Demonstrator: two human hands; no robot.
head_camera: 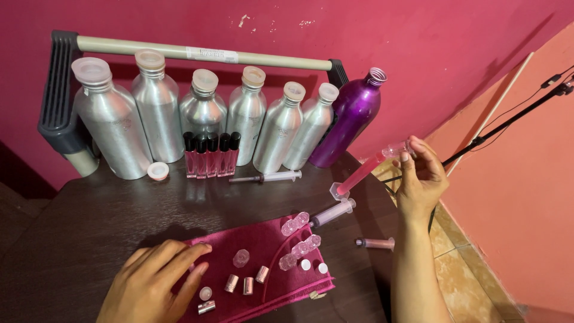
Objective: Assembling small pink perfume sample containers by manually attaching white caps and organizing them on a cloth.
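Observation:
My right hand (421, 179) is raised over the table's right edge and grips a clear syringe (371, 166) filled with pink liquid, held at a slant with its plunger end pointing down-left. My left hand (158, 282) rests palm down on a magenta cloth (269, 266), fingers spread, holding nothing. On the cloth lie several small clear roller bottles (296, 224), rose-gold caps (246, 284) and little white plugs (314, 266). Another syringe (333, 212) lies at the cloth's upper right edge.
Several aluminium bottles (158, 110) and a purple bottle (353, 116) stand along the pink wall at the back of the dark table (107, 215). In front of them are filled pink roller bottles with black caps (211, 154), a loose cap (158, 171) and two more syringes (269, 176) (375, 243).

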